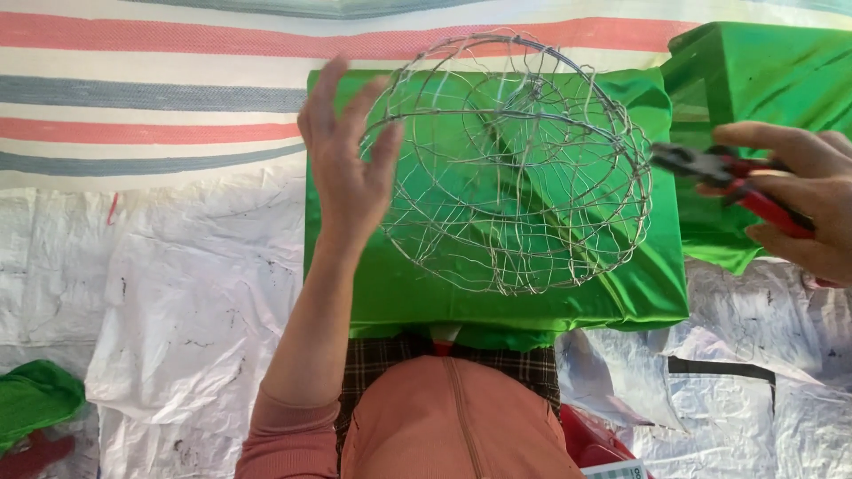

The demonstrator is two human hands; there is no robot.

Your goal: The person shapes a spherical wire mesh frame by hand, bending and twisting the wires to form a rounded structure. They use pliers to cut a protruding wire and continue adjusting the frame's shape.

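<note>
Two hands work over a glossy green wrapped box (pixel 532 293) lying across the person's lap, above white crumpled plastic sheeting (pixel 195 293) on the floor and a mat (pixel 151 80) striped red, grey-blue and cream. A round wire frame (pixel 515 164) stands on the box near its far edge, its open dome tipped toward the viewer, so no long axis shows. The left hand (pixel 346 168) has its fingers spread apart, palm against the frame's left rim. The right hand (pixel 794 195) is clamped on red-handled pliers (pixel 728 182), nose pointing left, just touching the frame's right rim. Another green box (pixel 763 80) sits beyond.
</note>
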